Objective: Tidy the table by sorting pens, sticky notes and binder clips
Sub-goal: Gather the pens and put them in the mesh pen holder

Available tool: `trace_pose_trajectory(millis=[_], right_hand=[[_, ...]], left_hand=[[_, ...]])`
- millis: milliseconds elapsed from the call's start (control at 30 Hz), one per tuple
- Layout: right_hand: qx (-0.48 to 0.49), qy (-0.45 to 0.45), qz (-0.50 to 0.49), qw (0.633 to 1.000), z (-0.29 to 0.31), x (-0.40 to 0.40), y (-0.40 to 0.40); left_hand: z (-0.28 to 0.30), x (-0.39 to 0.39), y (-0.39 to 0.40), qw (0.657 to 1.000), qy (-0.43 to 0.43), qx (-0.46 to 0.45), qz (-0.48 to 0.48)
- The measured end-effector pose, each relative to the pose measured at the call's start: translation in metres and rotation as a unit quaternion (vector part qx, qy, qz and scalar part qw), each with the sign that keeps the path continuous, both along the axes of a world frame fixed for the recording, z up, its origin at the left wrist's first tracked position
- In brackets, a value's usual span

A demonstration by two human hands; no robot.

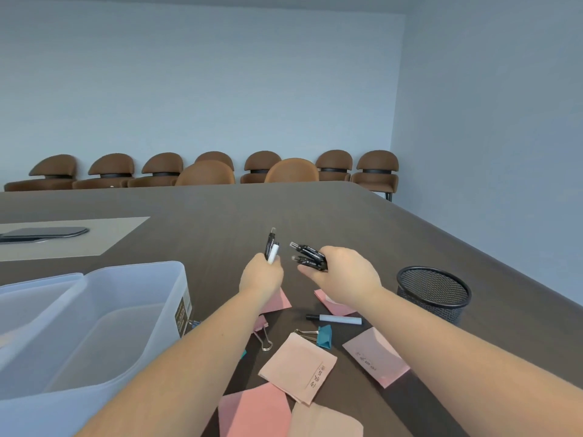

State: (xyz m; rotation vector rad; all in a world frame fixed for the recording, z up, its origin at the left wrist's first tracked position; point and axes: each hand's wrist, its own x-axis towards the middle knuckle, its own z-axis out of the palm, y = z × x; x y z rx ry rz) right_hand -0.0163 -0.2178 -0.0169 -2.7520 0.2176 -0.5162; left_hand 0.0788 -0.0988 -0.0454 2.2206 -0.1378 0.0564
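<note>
— How far along was the sorting?

— Early, I'd judge. The left hand (262,277), at centre frame, was closed round two pens (271,247), one black and one white, standing upright out of the fist. The right hand (344,275), just beside it, was curled round a black bundle of pens (307,255) pointing left.

— Anything put away?

— Not that I could see. The mesh cup (433,293), at right, showed nothing inside, and the clear tray (94,313), at lower left, looked bare.

— What was left?

— A white marker (334,319) lay below the hands. A teal binder clip (323,335) and a pink binder clip (262,331) sat near it, with sticky notes (298,367) scattered across the lower centre of the table (315,212).
</note>
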Motion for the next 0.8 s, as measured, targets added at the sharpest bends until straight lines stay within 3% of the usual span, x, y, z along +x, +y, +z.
trace_pose_trajectory(millis=[133, 200, 533, 800], right_hand=[[-0.011, 0.043, -0.040, 0.998, 0.014, -0.006, 0.004], [-0.025, 0.061, -0.051, 0.997, 0.018, -0.010, 0.007], [-0.027, 0.131, -0.066, 0.989, -0.005, -0.021, 0.015], [-0.094, 0.255, -0.053, 0.961, -0.023, -0.021, 0.018]], left_hand=[[0.006, -0.011, 0.024, 0.973, 0.043, -0.228, -0.018], [0.010, -0.017, 0.036, 0.955, 0.058, -0.289, -0.032], [0.010, -0.048, 0.074, 0.947, 0.042, -0.317, 0.017], [-0.014, -0.059, 0.083, 0.929, 0.073, -0.360, 0.051]])
